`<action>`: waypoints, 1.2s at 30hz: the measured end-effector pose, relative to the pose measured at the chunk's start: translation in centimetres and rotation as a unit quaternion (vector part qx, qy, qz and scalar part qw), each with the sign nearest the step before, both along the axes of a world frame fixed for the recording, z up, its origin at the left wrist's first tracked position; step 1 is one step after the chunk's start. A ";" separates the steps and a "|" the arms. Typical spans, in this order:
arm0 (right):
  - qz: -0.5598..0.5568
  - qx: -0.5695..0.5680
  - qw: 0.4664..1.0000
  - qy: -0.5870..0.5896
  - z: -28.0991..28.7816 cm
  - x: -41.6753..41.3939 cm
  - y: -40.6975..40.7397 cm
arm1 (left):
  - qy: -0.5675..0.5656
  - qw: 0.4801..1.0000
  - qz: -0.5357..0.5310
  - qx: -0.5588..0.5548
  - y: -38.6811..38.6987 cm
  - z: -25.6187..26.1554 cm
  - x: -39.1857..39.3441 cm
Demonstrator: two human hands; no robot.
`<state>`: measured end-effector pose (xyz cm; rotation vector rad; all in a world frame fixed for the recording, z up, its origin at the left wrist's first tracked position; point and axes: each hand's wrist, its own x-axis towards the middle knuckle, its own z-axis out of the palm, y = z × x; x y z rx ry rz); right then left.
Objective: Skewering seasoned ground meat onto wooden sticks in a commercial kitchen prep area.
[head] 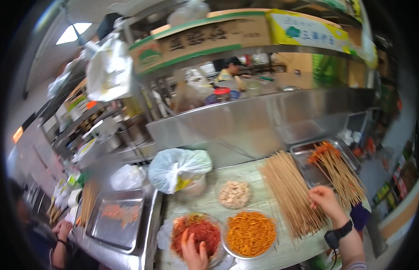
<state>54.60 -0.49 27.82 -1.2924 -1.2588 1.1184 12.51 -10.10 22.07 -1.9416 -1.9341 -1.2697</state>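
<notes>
My left hand reaches into a bowl of red minced or finely cut meat, its fingers apart and their tips on the meat. Beside that bowl stands a round metal bowl of orange shredded strips. Farther back is a clear tub of pale chopped pieces. My right hand, with a black band at the wrist, hovers over or touches the edge of a large spread of bare wooden skewers. Its fingers are curled together; whether a skewer is between them cannot be seen.
A steel tray at the back right holds skewers with orange food on their tips. A plastic bag covers a tub at the back. Left, another tray bears food scraps, near a co-worker's hands. A steel panel rises behind.
</notes>
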 end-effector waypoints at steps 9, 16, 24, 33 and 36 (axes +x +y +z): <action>-0.106 0.018 0.760 -0.640 -7.8 0.1 3.2 | -0.085 0.996 -0.019 0.032 -1.2 1.2 0.3; -0.066 -0.045 0.762 -0.643 -4.5 0.1 2.5 | -0.099 0.995 -0.021 0.018 -1.8 1.0 0.7; 0.062 0.339 0.882 -0.323 4.0 -11.2 -5.6 | -0.011 0.999 -0.018 0.037 0.0 0.0 -0.9; 0.223 0.398 0.768 -0.449 2.8 -16.3 -7.4 | -0.028 0.999 -0.013 0.034 0.1 0.0 -0.7; 0.218 0.387 0.780 -0.441 2.2 -15.9 -6.2 | -0.025 0.999 -0.028 0.028 -0.2 0.0 -0.9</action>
